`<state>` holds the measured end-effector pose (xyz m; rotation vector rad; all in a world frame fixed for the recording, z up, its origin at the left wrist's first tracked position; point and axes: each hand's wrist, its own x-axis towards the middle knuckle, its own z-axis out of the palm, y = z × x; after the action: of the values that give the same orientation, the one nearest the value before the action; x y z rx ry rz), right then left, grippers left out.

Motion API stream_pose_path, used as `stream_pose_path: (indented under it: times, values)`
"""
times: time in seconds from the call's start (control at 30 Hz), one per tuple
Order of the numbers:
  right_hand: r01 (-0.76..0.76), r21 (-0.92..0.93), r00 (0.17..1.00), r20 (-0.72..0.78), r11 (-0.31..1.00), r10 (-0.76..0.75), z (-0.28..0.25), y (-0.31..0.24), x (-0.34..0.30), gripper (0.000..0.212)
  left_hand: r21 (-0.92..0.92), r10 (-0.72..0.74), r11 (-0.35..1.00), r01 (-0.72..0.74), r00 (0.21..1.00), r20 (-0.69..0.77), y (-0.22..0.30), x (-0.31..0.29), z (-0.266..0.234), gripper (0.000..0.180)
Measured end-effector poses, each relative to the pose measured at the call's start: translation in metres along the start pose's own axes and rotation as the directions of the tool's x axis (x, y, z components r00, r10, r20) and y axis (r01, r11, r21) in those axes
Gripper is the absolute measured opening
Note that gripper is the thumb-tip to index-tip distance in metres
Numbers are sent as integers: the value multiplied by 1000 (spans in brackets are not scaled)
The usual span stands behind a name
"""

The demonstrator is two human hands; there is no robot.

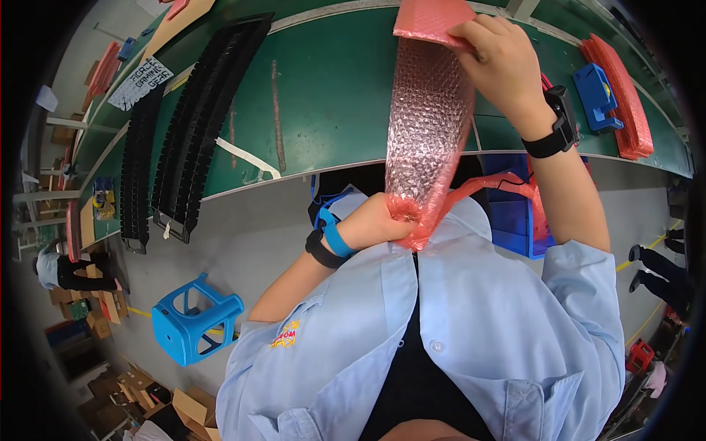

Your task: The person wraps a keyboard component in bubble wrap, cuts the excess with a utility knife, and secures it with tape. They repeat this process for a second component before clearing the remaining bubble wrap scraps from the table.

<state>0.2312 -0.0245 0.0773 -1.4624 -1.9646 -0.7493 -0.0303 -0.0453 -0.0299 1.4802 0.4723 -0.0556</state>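
A long pink bubble-wrap sleeve (pixel 430 110) stretches from my chest out over the green table. My left hand (pixel 386 220) is closed round its near end, where the plastic bunches up. At the far end, my right hand (pixel 504 66) pinches the edge of a folded-over pink flap (pixel 434 20). The sleeve's middle looks shiny and see-through; whether anything lies inside, I cannot tell. A strip of pink wrap (pixel 489 181) trails to the right of my left hand, toward a blue bin.
Black slotted racks (pixel 213 110) stand on the green table (pixel 323 95) at left. A blue tape dispenser (pixel 597 95) sits at right beside stacked pink bubble wrap (pixel 621 103). Below are a blue bin (pixel 507 224) and a blue stool (pixel 193 320). Other people stand farther off.
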Motion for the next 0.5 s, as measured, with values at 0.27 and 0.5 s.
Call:
stream_pose_path:
  times: [0.27, 0.5]
  values:
    - [-90, 23, 996, 25, 996, 89, -3, 6, -5, 16, -551, 9, 834, -3, 1000, 7, 2, -6, -4, 23]
    - [-71, -17, 996, 46, 997, 72, 7, -11, -15, 19, 480, -43, 866, 138, 978, -203, 10, 16, 1, 28]
